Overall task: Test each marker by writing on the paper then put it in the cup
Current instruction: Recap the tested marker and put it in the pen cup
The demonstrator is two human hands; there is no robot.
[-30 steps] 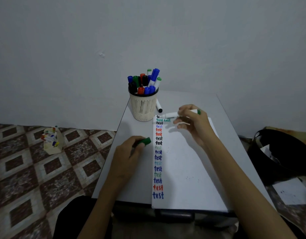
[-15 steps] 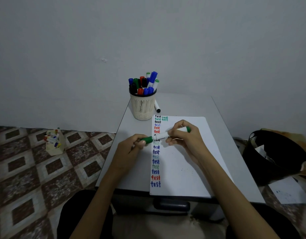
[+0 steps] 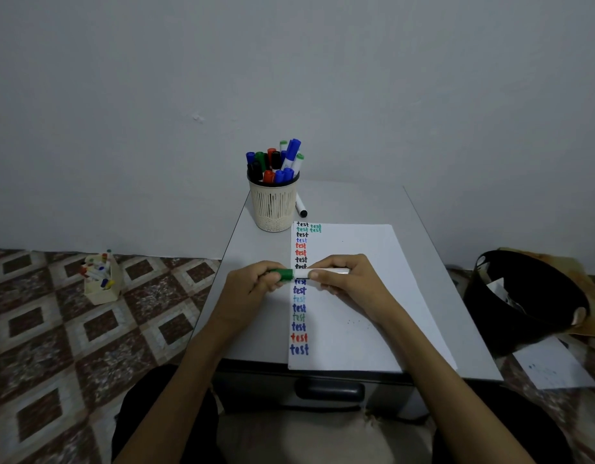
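A green marker [image 3: 302,273] lies level above the white paper [image 3: 353,296], held between both hands. My left hand [image 3: 252,288] grips its green cap [image 3: 283,274], which sits on the marker's left end. My right hand [image 3: 348,283] holds the white barrel. The paper carries a column of the word "test" in several colours down its left edge. The cream mesh cup [image 3: 273,205] stands at the table's far left, full of several markers. A black-capped marker [image 3: 301,206] lies on the table right of the cup.
The small grey table [image 3: 410,212] stands against a bare wall. On the tiled floor to the left sits a cardboard box of markers [image 3: 101,279]. A black bin [image 3: 520,299] and loose paper [image 3: 554,365] are on the right.
My right hand brought the uncapped green marker from the top of the paper down to my left hand. The cap is now pushed onto the marker's tip.
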